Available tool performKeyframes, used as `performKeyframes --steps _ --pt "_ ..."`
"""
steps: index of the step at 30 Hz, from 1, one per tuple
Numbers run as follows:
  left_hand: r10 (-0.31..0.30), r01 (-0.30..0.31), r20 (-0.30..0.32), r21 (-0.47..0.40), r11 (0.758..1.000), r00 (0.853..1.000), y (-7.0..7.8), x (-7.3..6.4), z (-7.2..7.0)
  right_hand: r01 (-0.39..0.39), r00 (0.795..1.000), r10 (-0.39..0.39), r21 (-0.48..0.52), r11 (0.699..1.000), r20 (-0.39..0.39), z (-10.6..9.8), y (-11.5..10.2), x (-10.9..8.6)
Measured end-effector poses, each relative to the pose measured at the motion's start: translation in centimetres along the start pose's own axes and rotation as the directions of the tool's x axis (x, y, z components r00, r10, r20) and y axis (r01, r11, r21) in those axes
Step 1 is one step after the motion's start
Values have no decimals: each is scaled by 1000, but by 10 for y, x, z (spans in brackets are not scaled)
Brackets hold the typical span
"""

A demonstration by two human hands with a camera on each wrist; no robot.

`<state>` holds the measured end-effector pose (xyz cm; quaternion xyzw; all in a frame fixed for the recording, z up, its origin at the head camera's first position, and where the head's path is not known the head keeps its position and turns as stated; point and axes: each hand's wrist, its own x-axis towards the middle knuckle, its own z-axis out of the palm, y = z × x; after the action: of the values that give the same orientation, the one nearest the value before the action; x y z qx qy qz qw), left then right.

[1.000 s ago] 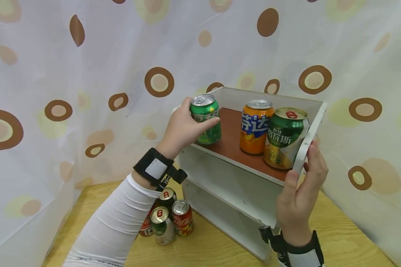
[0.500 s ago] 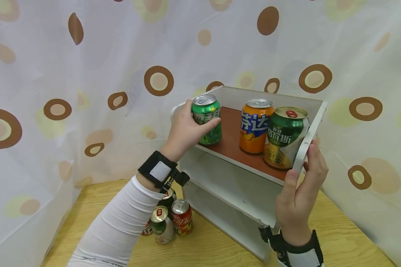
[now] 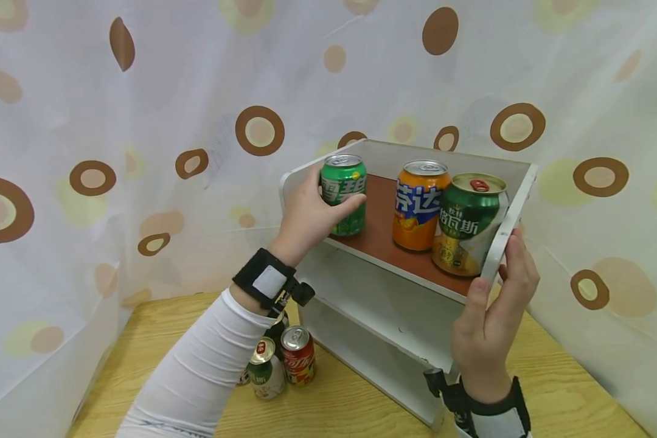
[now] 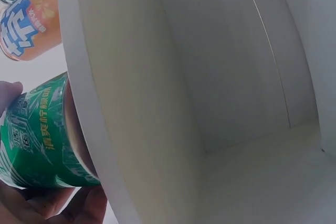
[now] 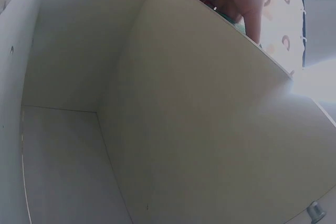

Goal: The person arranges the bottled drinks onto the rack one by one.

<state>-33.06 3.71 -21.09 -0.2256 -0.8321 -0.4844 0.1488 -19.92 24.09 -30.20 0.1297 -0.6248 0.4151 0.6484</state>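
Observation:
In the head view my left hand (image 3: 312,210) grips a green soda can (image 3: 344,170) by its sides, thumb across the front. The can stands upright at the left of the reddish-brown top (image 3: 380,198) of a small white shelf unit (image 3: 372,298). From the left wrist, its green side (image 4: 39,135) and lower rim show right at the shelf board's edge. My right hand (image 3: 493,322) holds the unit's right side panel (image 3: 508,222), thumb at the front edge and fingers along the outside. Near that panel stand an orange soda can (image 3: 413,225) and a green-and-gold can (image 3: 462,237).
Two lower compartments of the unit face me, with white boards (image 3: 383,325). On the wooden table (image 3: 317,413), left of the unit, stand a red can (image 3: 298,359), a white-and-green can (image 3: 266,374) and others partly behind my left sleeve (image 3: 188,371). A spotted curtain (image 3: 159,91) hangs behind.
My left hand has shifted the green can a little to the right along the shelf top, and its label has turned more toward me. My right hand stays on the side panel.

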Motion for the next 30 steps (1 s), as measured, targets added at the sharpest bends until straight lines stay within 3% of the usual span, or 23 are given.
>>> performKeyframes --steps 22,30 --pt "8 -10 -78 -32 999 997 -4 -10 5 -25 1000 25 -3 1000 -14 1 -2 0" --pt "7 -10 -60 -46 999 998 -4 -12 2 -25 1000 25 3 1000 -12 2 -1 0"
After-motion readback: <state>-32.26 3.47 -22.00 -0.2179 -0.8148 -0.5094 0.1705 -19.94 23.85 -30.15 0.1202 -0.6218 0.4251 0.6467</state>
